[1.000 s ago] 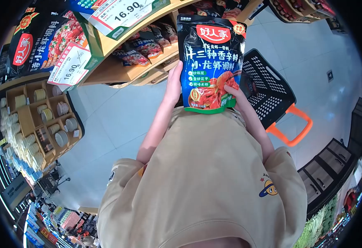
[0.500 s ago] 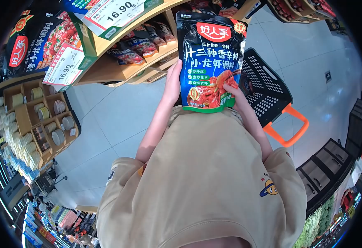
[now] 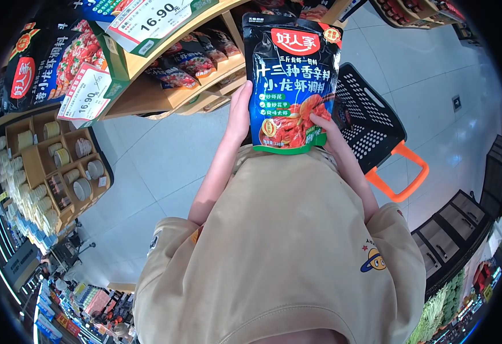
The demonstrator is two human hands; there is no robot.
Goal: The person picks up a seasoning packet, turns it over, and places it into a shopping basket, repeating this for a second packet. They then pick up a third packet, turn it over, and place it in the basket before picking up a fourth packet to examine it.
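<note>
A black and blue seasoning pouch (image 3: 290, 86) with a red label and a picture of crayfish is held upright, front facing me. My left hand (image 3: 240, 112) grips its left edge, the fingers hidden behind it. On the lower right, my right hand (image 3: 329, 133) holds the pouch with the thumb laid over the crayfish picture; its other fingers are hidden behind. To the right of the pouch, a black shopping basket (image 3: 371, 114) with an orange handle (image 3: 407, 178) is partly covered by the pouch and my right hand.
Wooden shelves (image 3: 165, 97) curve along the upper left, holding several similar pouches (image 3: 185, 60) and price tags (image 3: 150, 23) reading 16.90. A compartmented display of bowls (image 3: 82, 189) stands at left. Dark cabinets (image 3: 440, 243) line the right side. Pale floor tiles (image 3: 142, 166) lie between.
The view has shifted very slightly. Both hands keep their hold on the pouch, which stays nearly in the same place.
</note>
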